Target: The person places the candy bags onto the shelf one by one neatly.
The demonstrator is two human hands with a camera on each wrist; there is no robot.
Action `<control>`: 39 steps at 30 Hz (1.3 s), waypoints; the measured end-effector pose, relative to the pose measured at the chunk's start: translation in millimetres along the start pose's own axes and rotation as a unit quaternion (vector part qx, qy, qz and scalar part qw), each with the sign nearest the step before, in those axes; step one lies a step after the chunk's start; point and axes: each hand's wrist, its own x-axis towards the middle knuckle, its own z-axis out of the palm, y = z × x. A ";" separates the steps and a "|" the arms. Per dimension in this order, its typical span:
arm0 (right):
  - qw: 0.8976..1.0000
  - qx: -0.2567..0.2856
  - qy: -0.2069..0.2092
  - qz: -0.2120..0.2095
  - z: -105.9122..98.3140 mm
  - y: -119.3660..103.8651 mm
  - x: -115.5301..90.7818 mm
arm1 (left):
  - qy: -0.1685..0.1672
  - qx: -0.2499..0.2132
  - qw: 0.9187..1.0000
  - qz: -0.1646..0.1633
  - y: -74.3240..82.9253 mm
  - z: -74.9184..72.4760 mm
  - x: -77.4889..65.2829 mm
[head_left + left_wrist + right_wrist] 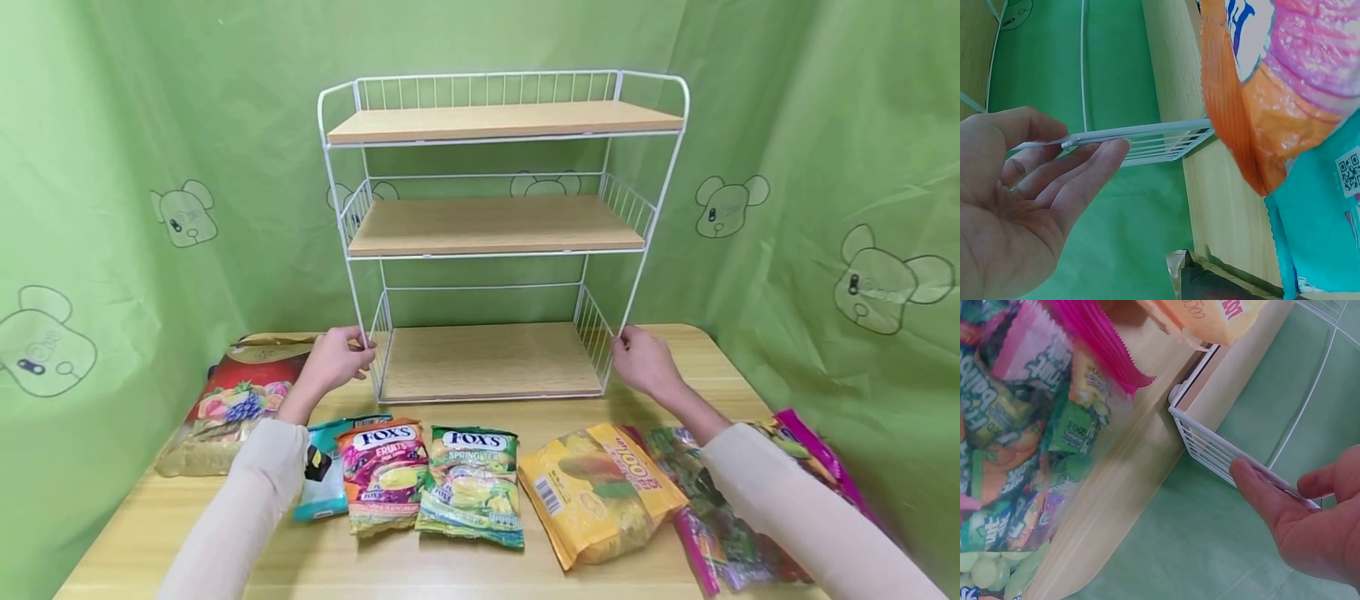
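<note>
A three-tier rack [495, 223] with white wire sides and wood-look boards stands upright at the back of the table. My left hand [336, 360] pinches its left front upright near the bottom tier. In the left wrist view, the thumb and fingertips of that hand [1035, 187] lie on either side of the white wire [1135, 130]. Opposite, my right hand [643, 360] holds the right front upright at about the same height. The right wrist view shows the right hand's [1316, 525] thumb and a finger on the wire side frame [1229, 449].
Several sweet bags lie before the rack: a red fruit-printed bag [238, 402], a teal pack [324, 479], a Fox's Fruits bag [386, 479], a Fox's Spring Tea bag [472, 487], a yellow bag [600, 496] and a clear, pink-edged bag [742, 508]. Green cloth [480, 33] surrounds the table [442, 575].
</note>
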 end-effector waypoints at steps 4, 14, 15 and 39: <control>1.000 0.002 0.002 -0.004 1.3 -1.1 1.8 | 0.007 -0.002 1.000 0.001 -0.6 0.0 0.1; 1.000 0.000 0.001 -0.009 2.1 1.6 3.2 | 0.029 0.007 1.000 0.004 2.5 5.5 0.5; 1.000 -0.001 0.002 -0.010 2.5 1.8 3.4 | 0.033 0.013 0.999 0.005 3.3 6.2 0.6; 1.000 0.000 -0.013 0.001 3.3 -0.2 4.1 | -0.056 -0.148 0.980 -0.118 22.3 1.1 21.6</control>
